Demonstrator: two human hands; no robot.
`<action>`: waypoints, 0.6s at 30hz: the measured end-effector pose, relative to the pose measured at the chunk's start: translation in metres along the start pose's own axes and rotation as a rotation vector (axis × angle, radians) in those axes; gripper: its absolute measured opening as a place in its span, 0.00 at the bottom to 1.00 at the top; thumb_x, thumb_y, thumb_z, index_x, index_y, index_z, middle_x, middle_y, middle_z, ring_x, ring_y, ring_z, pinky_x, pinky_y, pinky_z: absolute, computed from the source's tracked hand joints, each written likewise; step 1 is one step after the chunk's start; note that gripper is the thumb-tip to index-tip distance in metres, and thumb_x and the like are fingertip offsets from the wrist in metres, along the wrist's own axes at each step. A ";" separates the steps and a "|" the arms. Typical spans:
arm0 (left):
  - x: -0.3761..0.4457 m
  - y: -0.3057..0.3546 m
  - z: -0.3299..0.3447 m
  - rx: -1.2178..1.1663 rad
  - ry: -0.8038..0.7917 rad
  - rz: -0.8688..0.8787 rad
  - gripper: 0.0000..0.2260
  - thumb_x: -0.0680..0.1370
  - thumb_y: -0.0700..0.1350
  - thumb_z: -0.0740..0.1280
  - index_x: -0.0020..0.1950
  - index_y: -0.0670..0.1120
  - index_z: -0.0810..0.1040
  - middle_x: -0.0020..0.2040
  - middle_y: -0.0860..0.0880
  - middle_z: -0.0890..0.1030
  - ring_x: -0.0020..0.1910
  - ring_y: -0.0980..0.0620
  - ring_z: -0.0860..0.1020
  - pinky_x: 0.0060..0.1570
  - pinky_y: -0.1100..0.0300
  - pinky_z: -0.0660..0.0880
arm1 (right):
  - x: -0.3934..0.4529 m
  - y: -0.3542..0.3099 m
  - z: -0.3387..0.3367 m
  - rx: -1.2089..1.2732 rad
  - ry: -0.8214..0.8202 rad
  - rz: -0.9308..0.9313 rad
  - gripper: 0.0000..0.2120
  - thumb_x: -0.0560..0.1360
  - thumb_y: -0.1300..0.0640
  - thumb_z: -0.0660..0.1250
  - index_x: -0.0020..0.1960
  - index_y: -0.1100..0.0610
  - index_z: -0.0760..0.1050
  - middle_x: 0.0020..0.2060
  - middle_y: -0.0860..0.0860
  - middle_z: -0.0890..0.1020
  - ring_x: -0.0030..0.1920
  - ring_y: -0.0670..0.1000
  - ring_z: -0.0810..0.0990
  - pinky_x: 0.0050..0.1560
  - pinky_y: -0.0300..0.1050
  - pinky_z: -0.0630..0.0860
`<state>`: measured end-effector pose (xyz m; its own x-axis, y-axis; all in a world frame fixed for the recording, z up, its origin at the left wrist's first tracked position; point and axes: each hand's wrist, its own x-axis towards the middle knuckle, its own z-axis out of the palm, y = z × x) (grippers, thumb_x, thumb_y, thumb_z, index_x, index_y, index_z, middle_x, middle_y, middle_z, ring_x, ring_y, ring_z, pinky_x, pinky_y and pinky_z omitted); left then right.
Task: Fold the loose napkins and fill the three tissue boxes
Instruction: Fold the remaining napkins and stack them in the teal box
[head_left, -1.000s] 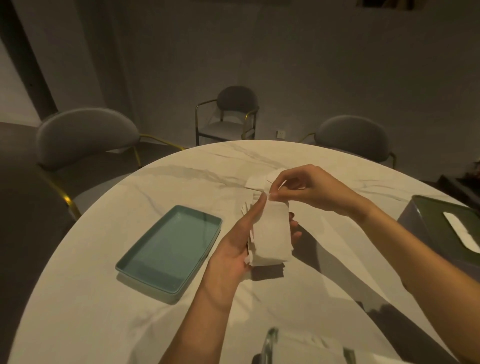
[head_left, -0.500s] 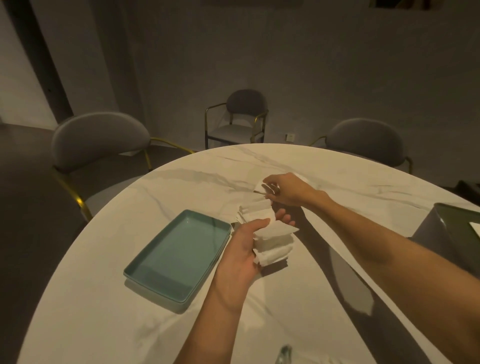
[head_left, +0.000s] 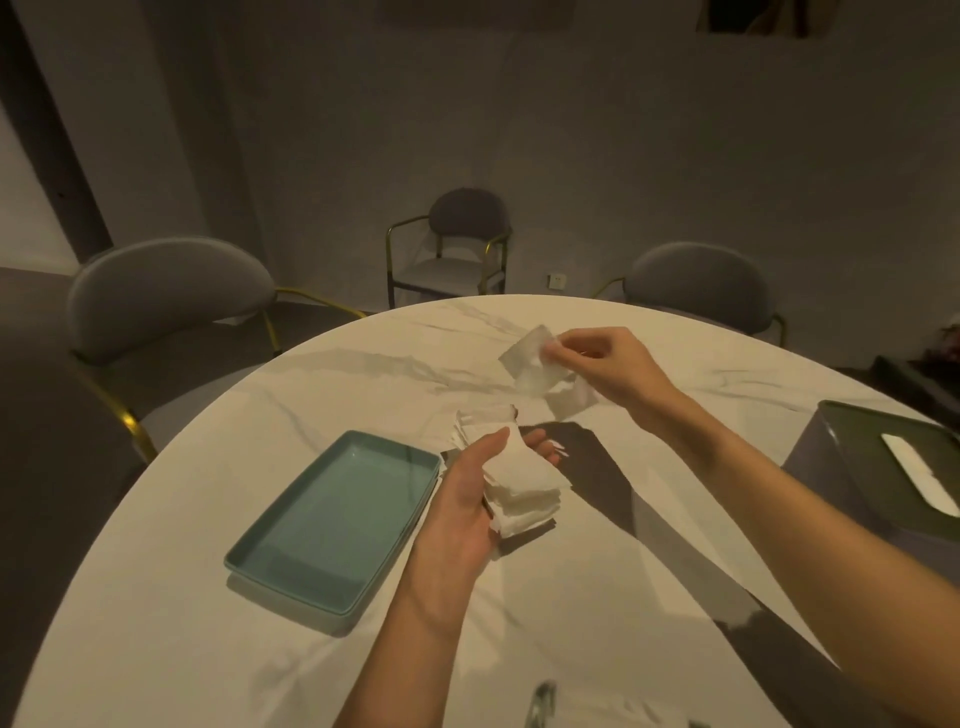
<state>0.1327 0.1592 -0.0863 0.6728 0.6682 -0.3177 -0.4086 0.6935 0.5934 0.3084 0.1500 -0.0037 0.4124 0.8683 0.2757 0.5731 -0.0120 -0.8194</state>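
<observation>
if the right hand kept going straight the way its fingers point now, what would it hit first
The right hand points left across the table, pinching a loose napkin. Beyond that sheet the line looks free over bare marble to the table's far-left edge; height above the surface is unclear.

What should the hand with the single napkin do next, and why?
Probably bring that loose napkin back and lay it on the folded stack. The right hand pinches it above the table, away from the stack that the left hand holds.
</observation>
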 end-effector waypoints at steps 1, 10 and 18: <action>0.000 0.000 0.001 0.025 0.003 -0.005 0.11 0.81 0.44 0.67 0.49 0.38 0.85 0.47 0.40 0.86 0.41 0.45 0.86 0.47 0.51 0.82 | -0.009 -0.007 -0.008 0.049 -0.021 0.008 0.05 0.78 0.49 0.72 0.51 0.48 0.83 0.47 0.42 0.82 0.49 0.49 0.80 0.47 0.36 0.78; 0.001 0.001 0.002 0.138 0.049 -0.042 0.21 0.77 0.57 0.67 0.54 0.41 0.87 0.50 0.37 0.86 0.43 0.37 0.84 0.52 0.42 0.79 | -0.054 -0.026 -0.032 0.081 -0.434 0.146 0.19 0.69 0.41 0.73 0.52 0.54 0.85 0.49 0.49 0.85 0.55 0.53 0.80 0.59 0.48 0.75; 0.002 0.000 0.002 0.161 -0.094 -0.016 0.25 0.79 0.63 0.67 0.64 0.44 0.84 0.60 0.37 0.83 0.48 0.39 0.84 0.48 0.48 0.80 | -0.059 -0.013 -0.022 0.013 -0.333 0.210 0.08 0.78 0.49 0.69 0.51 0.51 0.84 0.49 0.49 0.84 0.48 0.50 0.80 0.53 0.43 0.72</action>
<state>0.1357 0.1601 -0.0852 0.7365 0.6237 -0.2618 -0.2985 0.6470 0.7016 0.2922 0.0879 0.0017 0.2664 0.9609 -0.0753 0.4909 -0.2025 -0.8473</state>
